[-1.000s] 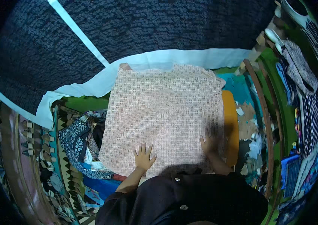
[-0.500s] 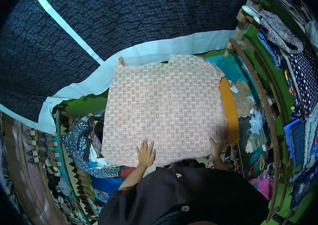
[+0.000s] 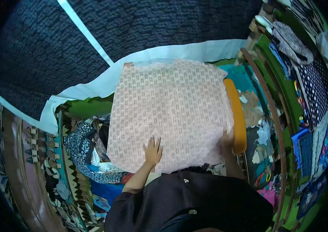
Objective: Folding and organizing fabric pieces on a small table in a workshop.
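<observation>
A pale pink cloth [image 3: 168,112] with a small woven grid pattern lies spread over an orange-yellow board [image 3: 236,116], whose right side shows beyond the fabric. On the cloth near its front edge, my left hand [image 3: 153,152] rests flat with its fingers spread. My right hand [image 3: 227,141] is at the cloth's right side, close to the board's edge. Motion blur and the angle hide how its fingers are set. The cloth's far edge is uneven, with a notch near the middle, and its lower edge reaches almost to my dark shirt.
Behind the board hangs a dark patterned curtain [image 3: 144,25] with a pale border. A leopard-print cloth [image 3: 79,149] lies in a pile on the left. Fabric scraps [image 3: 262,131] cover the floor at right, beside a curved wooden rail [image 3: 274,116]. Folded clothes [image 3: 313,89] hang further right.
My right hand has moved slightly up along the cloth's right side. My left hand has shifted a little and stays flat on the fabric. The view has tilted slightly.
</observation>
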A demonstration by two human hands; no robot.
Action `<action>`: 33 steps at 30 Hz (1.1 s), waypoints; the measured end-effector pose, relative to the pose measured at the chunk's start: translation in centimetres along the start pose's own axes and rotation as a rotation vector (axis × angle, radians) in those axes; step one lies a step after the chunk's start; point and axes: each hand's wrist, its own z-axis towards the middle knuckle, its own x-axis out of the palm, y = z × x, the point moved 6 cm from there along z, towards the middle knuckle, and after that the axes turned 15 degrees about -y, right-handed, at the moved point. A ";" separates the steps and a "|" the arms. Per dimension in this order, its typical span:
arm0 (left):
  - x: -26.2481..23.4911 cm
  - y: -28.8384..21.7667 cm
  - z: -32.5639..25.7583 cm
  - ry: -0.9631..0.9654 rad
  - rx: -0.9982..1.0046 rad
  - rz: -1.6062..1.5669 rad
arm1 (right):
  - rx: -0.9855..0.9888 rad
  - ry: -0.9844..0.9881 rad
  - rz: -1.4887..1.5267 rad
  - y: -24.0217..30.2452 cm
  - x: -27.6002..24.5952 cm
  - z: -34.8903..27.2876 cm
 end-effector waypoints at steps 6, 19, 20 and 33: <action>-4.1 -1.4 11.8 0.014 -0.124 -0.359 | -0.053 -0.179 -0.086 4.0 8.0 16.3; -4.9 11.2 -1.1 -0.127 -0.883 -1.005 | -0.198 -0.109 -0.127 6.8 12.5 23.0; -5.4 9.9 -1.0 -0.047 -0.959 -1.137 | -0.175 -0.051 -0.158 4.6 12.8 23.3; -7.9 16.4 13.5 -0.534 -0.530 -0.771 | 0.076 0.347 -0.369 -14.5 4.0 9.6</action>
